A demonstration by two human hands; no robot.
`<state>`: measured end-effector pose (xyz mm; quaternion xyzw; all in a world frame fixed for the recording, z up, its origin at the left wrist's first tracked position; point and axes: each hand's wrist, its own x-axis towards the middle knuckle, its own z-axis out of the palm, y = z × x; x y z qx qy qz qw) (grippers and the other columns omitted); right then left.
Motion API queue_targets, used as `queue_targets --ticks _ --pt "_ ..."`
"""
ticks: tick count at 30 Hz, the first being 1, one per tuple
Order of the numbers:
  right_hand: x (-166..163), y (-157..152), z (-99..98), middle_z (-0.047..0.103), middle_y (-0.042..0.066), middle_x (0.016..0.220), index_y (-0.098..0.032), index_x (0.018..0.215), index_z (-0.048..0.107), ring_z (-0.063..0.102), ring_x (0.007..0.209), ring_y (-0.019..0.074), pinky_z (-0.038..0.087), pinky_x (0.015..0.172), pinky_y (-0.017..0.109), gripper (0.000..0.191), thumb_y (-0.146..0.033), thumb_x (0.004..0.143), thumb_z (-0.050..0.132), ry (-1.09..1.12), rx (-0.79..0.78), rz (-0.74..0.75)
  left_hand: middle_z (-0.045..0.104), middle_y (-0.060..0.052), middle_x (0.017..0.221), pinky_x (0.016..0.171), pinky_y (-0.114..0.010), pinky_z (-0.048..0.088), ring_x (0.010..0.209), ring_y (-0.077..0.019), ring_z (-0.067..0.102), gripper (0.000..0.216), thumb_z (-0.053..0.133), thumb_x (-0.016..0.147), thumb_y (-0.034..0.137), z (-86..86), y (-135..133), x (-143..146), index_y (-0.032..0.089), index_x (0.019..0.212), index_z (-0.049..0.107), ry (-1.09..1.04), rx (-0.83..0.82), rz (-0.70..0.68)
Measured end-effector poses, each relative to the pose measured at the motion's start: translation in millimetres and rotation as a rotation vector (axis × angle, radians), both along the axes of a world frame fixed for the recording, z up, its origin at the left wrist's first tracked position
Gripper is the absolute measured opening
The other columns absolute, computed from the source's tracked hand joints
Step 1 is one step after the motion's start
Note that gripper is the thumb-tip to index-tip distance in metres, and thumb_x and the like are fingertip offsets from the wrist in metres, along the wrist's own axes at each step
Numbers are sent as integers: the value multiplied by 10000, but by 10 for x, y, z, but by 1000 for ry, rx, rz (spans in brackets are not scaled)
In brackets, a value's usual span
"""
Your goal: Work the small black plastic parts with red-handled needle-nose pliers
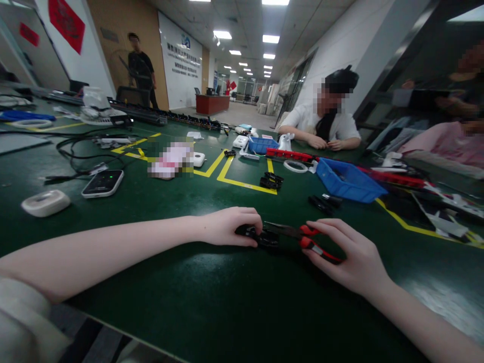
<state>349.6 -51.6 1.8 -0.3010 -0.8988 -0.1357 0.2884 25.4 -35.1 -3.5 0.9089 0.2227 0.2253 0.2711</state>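
My left hand (231, 227) is closed around one end of a small glossy black part (269, 238), holding it low over the green table. The fingers hide some of that part, and its exact kind does not show. My right hand (351, 252) grips red-and-black handled pliers (312, 240), thumb on one side and fingers on the other. The dark jaws of the pliers point left and lie just above the black part; whether they touch it I cannot tell.
Similar black parts lie ahead, one group (271, 180) by the yellow tape and another (325, 202) farther right. A blue bin (348, 180) stands at the right. A phone-like device (103, 183) and a white case (46, 202) lie left. A person (321, 116) sits across the table (212, 297).
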Motion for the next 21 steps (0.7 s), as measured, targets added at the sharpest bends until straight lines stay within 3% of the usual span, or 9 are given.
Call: queue_targets --ticks 7,21 --pt "-104 -63 17 692 137 1080 -158 1228 606 705 908 246 603 722 367 406 -346 877 680 -84 69 81 607 -65 1075 837 -313 485 969 -203 607 186 707 912 248 2 -2 6 165 1035 594 4 15 4" --pt "-101 -60 10 684 137 1077 -160 1236 595 698 907 240 602 708 355 399 -343 890 673 -97 98 68 613 -66 1061 832 -316 482 959 -202 606 190 708 910 251 12 -7 8 161 1039 601 6 16 16"
